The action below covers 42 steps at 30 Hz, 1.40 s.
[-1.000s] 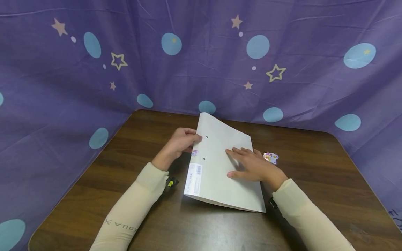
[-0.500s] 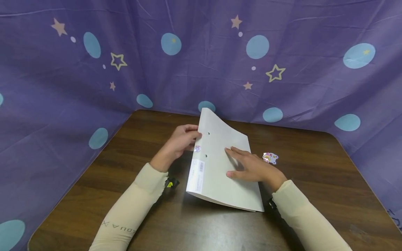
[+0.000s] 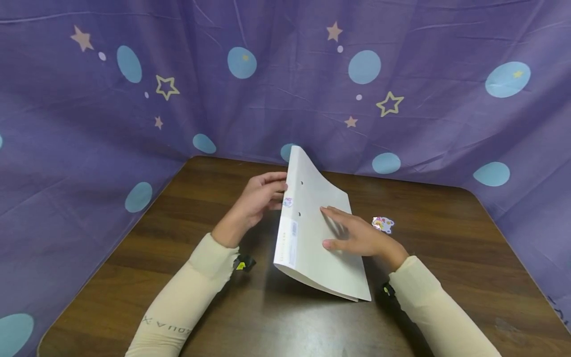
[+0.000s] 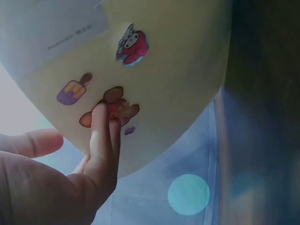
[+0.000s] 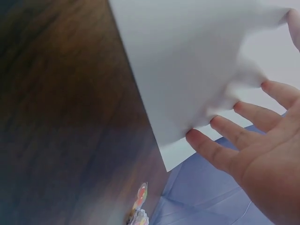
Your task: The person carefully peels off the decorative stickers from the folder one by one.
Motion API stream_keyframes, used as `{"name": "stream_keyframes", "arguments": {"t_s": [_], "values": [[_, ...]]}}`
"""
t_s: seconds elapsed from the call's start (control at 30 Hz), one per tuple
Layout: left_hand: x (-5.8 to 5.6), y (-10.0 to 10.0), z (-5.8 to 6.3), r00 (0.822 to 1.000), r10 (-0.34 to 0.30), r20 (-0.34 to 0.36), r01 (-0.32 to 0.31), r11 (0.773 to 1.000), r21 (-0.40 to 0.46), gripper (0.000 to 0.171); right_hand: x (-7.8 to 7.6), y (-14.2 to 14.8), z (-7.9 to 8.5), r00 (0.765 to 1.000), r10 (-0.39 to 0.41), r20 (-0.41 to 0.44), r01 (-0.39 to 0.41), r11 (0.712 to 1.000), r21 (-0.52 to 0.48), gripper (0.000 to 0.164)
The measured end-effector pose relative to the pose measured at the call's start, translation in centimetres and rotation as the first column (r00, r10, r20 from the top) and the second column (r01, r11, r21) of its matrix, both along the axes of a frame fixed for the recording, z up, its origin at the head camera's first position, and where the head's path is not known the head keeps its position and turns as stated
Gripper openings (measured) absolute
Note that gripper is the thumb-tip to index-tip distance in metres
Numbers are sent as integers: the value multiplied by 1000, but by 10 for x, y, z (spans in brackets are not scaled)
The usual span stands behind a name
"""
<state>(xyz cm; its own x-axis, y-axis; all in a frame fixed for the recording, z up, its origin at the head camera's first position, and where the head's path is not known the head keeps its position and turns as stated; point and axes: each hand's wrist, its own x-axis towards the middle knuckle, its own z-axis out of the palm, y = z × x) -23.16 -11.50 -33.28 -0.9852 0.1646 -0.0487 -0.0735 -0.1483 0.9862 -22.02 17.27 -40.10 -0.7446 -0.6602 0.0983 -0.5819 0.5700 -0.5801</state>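
Observation:
A white file folder [image 3: 327,238] stands tilted on the table, its spine raised on the left and its right edge low. My left hand [image 3: 258,201] is at the spine, thumb touching its edge. In the left wrist view, its fingers [image 4: 105,140] lie fairly straight against the folder's underside, over a brown animal sticker [image 4: 113,96]. A popsicle sticker [image 4: 74,90] and a red hooded figure sticker [image 4: 136,48] are close by. My right hand [image 3: 359,235] rests spread on the upper cover; its fingertips touch it in the right wrist view.
A loose animal-shaped sticker [image 3: 383,224] lies on the brown wooden table [image 3: 446,277], right of the folder. A purple curtain [image 3: 285,89] with stars and blue ovals hangs behind and around the table.
The folder's spine has risen and tipped to the right. My left hand has moved with it, its thumb shifting from over the spine to its edge. The right hand has barely moved.

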Motion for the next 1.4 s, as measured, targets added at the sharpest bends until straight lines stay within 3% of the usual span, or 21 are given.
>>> {"name": "stream_keyframes", "arguments": {"t_s": [0.27,0.57,0.73,0.93,1.17,1.4], "values": [[0,4,-4,998,-14,-58,19,995,101,38,-2,1,0,999,-18,35,20,998,-63,88],[5,13,-7,986,-80,-147,90,994,67,46,-4,-1,-4,999,-15,45,21,992,-124,87],[7,14,-7,986,-137,-99,146,985,88,49,-5,-2,-5,998,-24,50,31,989,-144,86],[9,15,-7,975,-221,-12,219,958,183,49,-7,0,-2,996,-40,82,56,976,-212,83],[10,19,-5,970,-241,-38,242,934,263,50,-9,-3,12,995,-88,38,94,971,-219,72],[11,19,-5,974,-222,-50,228,940,253,51,-11,-22,41,993,-106,-61,92,976,-197,62]]}}
